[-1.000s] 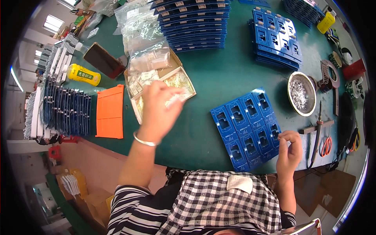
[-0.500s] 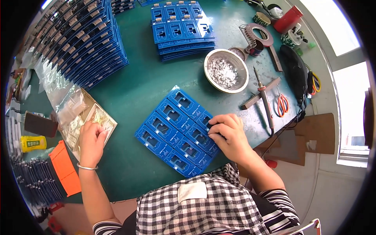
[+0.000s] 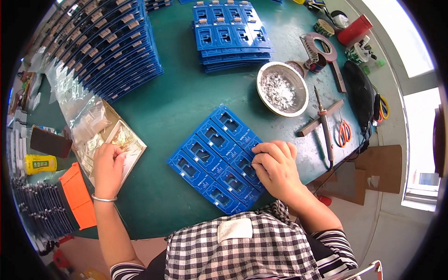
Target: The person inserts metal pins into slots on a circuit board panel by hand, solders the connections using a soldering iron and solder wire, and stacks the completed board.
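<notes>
Blue circuit-board panel point(image 3: 221, 161), likely light, stiff and best held by its edges, lies on the desk point(image 3: 149, 205), partly under a curled right hand point(image 3: 277, 168); left hand point(image 3: 108, 170) bends over a parts box point(image 3: 135, 163), both grips unclear.

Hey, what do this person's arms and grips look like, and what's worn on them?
The left forearm and right forearm are bare past black-and-white striped sleeves. The left grip is an ungloved hand, with a silver bangle round the wrist; the right grip is ungloved too, with no bangle. No cables or markings show.
</notes>
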Demonstrator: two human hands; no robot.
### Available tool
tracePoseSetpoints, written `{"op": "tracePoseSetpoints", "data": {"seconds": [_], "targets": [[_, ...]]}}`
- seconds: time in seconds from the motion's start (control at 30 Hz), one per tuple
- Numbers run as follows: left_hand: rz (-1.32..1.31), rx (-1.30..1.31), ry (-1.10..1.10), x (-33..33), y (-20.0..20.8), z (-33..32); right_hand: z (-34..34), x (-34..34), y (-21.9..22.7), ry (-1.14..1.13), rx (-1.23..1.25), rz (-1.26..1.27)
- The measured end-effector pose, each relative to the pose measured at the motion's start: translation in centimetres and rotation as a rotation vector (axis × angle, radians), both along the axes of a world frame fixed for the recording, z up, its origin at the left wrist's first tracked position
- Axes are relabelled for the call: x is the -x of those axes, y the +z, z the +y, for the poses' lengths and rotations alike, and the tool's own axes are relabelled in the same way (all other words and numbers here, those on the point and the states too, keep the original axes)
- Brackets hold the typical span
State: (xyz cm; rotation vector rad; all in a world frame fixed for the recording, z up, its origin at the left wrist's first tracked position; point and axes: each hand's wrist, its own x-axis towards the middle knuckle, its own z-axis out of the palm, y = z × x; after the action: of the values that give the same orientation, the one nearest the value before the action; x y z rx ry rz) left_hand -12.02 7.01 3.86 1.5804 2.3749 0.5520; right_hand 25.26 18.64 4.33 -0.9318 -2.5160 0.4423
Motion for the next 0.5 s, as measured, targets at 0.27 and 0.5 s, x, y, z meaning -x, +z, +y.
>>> {"op": "tracePoseSetpoints", "data": {"seconds": [0.27,0.5], "targets": [[0.009,-0.126,0.048,0.15,0.61,-0.29,0.31,0.41,0.56,0.03,-0.014,-0.048],[0.11,-0.022,-0.002,0.54,0.65,-0.08,-0.32,0.78,0.6,0.082,-0.197,-0.217]]}}
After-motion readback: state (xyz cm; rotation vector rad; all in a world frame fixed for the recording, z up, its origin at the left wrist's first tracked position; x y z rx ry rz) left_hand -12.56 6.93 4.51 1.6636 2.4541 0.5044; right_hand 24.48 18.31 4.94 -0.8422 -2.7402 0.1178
